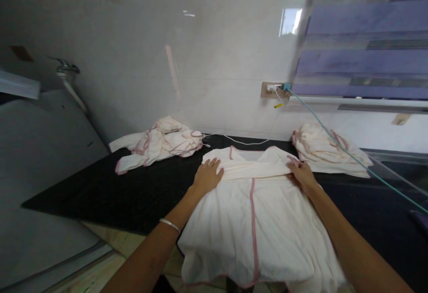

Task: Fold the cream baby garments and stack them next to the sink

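A cream garment with pink trim (230, 221) is spread over the dark counter, and its lower part hangs down over the front edge. A pink strip runs down its middle, and a sleeve lies folded across the upper part below the neckline. My left hand (207, 177) rests flat on the left side of that fold with its fingers spread. At the fold's right end my right hand (301, 175) pinches the cloth near a pink-edged cuff. Part of my right fingertips is hidden by the fabric.
Crumpled matching garments (163, 139) lie at the left back of the black counter (133, 199). Folded cloth (321, 146) sits at the right back. A wall socket (274, 90) feeds a teal cord (321, 125) crossing the right side. A grey appliance (43, 159) stands at left.
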`<act>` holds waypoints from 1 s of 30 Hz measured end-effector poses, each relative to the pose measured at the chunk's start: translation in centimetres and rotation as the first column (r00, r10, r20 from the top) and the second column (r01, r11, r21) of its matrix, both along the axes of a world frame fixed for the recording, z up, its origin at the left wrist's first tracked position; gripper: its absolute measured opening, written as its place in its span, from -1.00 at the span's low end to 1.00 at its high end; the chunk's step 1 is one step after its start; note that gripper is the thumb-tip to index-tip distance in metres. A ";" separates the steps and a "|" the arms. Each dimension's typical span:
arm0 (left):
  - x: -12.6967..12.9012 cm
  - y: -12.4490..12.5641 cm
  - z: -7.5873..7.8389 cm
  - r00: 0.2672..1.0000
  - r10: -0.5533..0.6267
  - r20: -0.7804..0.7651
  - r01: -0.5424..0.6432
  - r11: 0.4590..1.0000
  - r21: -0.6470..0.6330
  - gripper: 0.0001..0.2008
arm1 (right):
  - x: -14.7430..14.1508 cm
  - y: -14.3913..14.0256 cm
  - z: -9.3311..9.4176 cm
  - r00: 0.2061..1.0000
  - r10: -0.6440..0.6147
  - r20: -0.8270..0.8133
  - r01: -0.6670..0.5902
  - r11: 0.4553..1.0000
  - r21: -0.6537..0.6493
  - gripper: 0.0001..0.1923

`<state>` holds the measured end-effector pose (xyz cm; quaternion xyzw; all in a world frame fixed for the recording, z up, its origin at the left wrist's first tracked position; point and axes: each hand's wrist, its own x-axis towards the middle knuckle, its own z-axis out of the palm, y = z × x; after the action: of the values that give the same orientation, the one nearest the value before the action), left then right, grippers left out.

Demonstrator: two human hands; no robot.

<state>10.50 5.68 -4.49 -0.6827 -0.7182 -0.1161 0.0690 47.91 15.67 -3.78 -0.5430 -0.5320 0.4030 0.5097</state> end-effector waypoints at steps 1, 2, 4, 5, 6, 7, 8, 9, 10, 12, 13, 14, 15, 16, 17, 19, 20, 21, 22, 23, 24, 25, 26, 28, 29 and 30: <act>0.0 0.0 0.0 1.000 -0.003 -0.004 0.003 1.000 -0.001 -0.43 | 0.4 0.2 -0.2 1.000 -0.016 0.027 0.016 1.000 -0.001 -0.58; -0.1 0.0 0.0 1.000 -0.004 -0.007 0.004 1.000 -0.001 -0.43 | 0.7 0.4 -0.3 0.998 -0.031 0.050 0.031 1.000 0.000 -0.56; -0.2 0.1 -0.1 1.000 -0.004 -0.010 0.004 1.000 0.002 -0.43 | 1.2 0.8 -0.2 0.993 -0.056 0.101 0.055 0.998 0.008 -0.48; -0.2 0.2 -0.1 1.000 -0.004 -0.010 0.004 1.000 0.006 -0.44 | 1.4 1.0 0.0 0.990 -0.056 0.126 0.054 0.998 0.014 -0.45; -0.3 0.2 -0.2 1.000 -0.006 -0.010 0.006 1.000 0.010 -0.44 | 1.7 1.1 0.2 0.987 -0.050 0.153 0.046 0.999 0.027 -0.42; -0.3 0.2 -0.2 1.000 -0.011 -0.008 0.011 1.000 0.013 -0.45 | 2.2 1.1 0.4 0.983 -0.042 0.180 0.035 0.998 0.045 -0.40; -0.3 0.2 -0.2 1.000 -0.018 -0.005 0.018 1.000 0.015 -0.45 | 2.7 1.1 0.7 0.979 -0.039 0.200 0.026 0.998 0.065 -0.40; -0.2 0.2 -0.2 1.000 -0.023 0.001 0.023 1.000 0.014 -0.46 | 3.4 0.9 0.9 0.973 -0.041 0.227 0.021 0.996 0.088 -0.41; -0.1 0.1 0.0 1.000 -0.019 0.010 0.019 1.000 0.016 -0.46 | 4.4 0.5 1.1 0.962 -0.051 0.270 0.022 0.993 0.112 -0.42; 0.2 -0.2 0.5 1.000 0.010 0.025 -0.011 0.998 0.066 -0.48 | 6.6 -0.8 1.2 0.911 -0.086 0.404 0.025 0.988 0.155 -0.39; 0.5 -0.5 0.8 1.000 0.009 0.024 -0.012 0.993 0.118 -0.49 | 7.9 -1.8 1.2 0.868 -0.101 0.485 0.021 0.986 0.168 -0.35; 0.7 -0.9 1.2 1.000 -0.022 0.014 0.020 0.984 0.176 -0.50 | 9.1 -2.9 1.0 0.819 -0.111 0.563 0.014 0.985 0.173 -0.29; 1.0 -1.3 1.7 0.996 -0.089 -0.008 0.088 0.970 0.224 -0.51 | 10.3 -4.3 0.7 0.769 -0.114 0.629 0.012 0.986 0.164 -0.21; 1.3 -1.7 2.1 0.982 -0.184 -0.034 0.186 0.950 0.252 -0.52 | 11.4 -5.7 0.4 0.725 -0.101 0.682 0.010 0.991 0.136 -0.15; 1.5 -2.2 2.4 0.955 -0.293 -0.054 0.297 0.921 0.252 -0.53 | 12.3 -7.2 0.1 0.688 -0.062 0.723 -0.003 0.996 0.088 -0.14; 1.8 -3.0 2.8 0.875 -0.481 -0.042 0.480 0.856 0.193 -0.53 | 13.6 -9.9 -0.3 0.633 0.064 0.771 -0.062 0.998 -0.032 -0.26; 1.8 -3.3 2.9 0.840 -0.543 -0.014 0.538 0.829 0.151 -0.53 | 14.0 -11.0 -0.4 0.618 0.135 0.774 -0.106 0.990 -0.089 -0.35; 1.7 -3.5 2.9 0.812 -0.584 0.020 0.579 0.808 0.105 -0.52 | 14.4 -11.9 -0.3 0.613 0.206 0.763 -0.158 0.978 -0.137 -0.42; 1.5 -3.6 2.9 0.790 -0.611 0.051 0.609 0.792 0.052 -0.51 | 14.8 -12.5 0.0 0.619 0.269 0.738 -0.211 0.962 -0.173 -0.47; 1.3 -3.6 2.9 0.775 -0.628 0.074 0.630 0.777 -0.003 -0.49 | 15.1 -12.9 0.3 0.638 0.320 0.701 -0.257 0.946 -0.198 -0.50; 1.1 -3.5 2.8 0.766 -0.637 0.087 0.642 0.764 -0.054 -0.48 | 15.4 -13.0 0.7 0.664 0.353 0.659 -0.288 0.934 -0.211 -0.52; 0.9 -3.4 2.8 0.760 -0.643 0.092 0.649 0.754 -0.095 -0.47 | 15.8 -13.0 1.1 0.693 0.368 0.620 -0.305 0.929 -0.211 -0.55; 0.6 -3.3 2.8 0.756 -0.648 0.094 0.655 0.746 -0.122 -0.47 | 16.2 -12.8 1.4 0.723 0.362 0.588 -0.306 0.932 -0.197 -0.59; 0.2 -3.2 3.0 0.745 -0.660 0.097 0.667 0.731 -0.143 -0.47 | 17.0 -12.2 1.8 0.786 0.300 0.540 -0.264 0.953 -0.146 -0.69; 0.0 -3.2 3.1 0.739 -0.666 0.103 0.673 0.726 -0.142 -0.47 | 17.4 -11.8 1.9 0.828 0.251 0.502 -0.226 0.968 -0.111 -0.73; -0.1 -3.2 3.2 0.734 -0.671 0.108 0.679 0.720 -0.142 -0.47 | 17.8 -11.3 1.8 0.876 0.195 0.441 -0.179 0.981 -0.078 -0.77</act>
<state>10.39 2.50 -1.31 -0.8974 -0.4290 -0.0875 -0.0546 65.70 4.34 -1.95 -0.5759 -0.6775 0.3241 0.3232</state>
